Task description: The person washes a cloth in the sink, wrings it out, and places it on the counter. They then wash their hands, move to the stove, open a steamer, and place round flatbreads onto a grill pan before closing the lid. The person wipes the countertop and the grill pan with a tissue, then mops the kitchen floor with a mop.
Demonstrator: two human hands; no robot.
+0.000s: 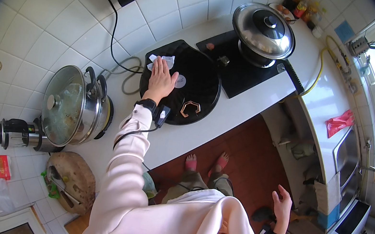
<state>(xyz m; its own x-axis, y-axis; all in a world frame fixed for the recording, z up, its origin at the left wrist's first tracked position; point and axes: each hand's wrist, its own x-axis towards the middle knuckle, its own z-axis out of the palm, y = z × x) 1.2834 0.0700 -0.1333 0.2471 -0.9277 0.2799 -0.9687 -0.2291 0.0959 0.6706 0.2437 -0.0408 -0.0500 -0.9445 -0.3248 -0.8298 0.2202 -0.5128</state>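
Note:
My left hand point(160, 79) lies flat with its fingers over a crumpled white tissue or cloth point(167, 61), pressing it on the glossy black lid of an electric appliance point(200, 79). Near the lid's front edge is a copper-coloured angular handle point(190, 108), and a round pale disc point(180, 81) marks its middle. A black cord runs up the tiled wall behind it. My right hand point(282, 204) hangs in the air over the floor at the lower right, fingers apart, holding nothing.
A lidded wok point(264, 30) stands on the black gas hob point(247, 78), its handle reaching over the counter edge. Left are a steamer pot point(65, 106) with a glass lid and a round wooden chopping board point(72, 179). A pink rubber glove point(339, 123) lies beside the sink point(343, 155).

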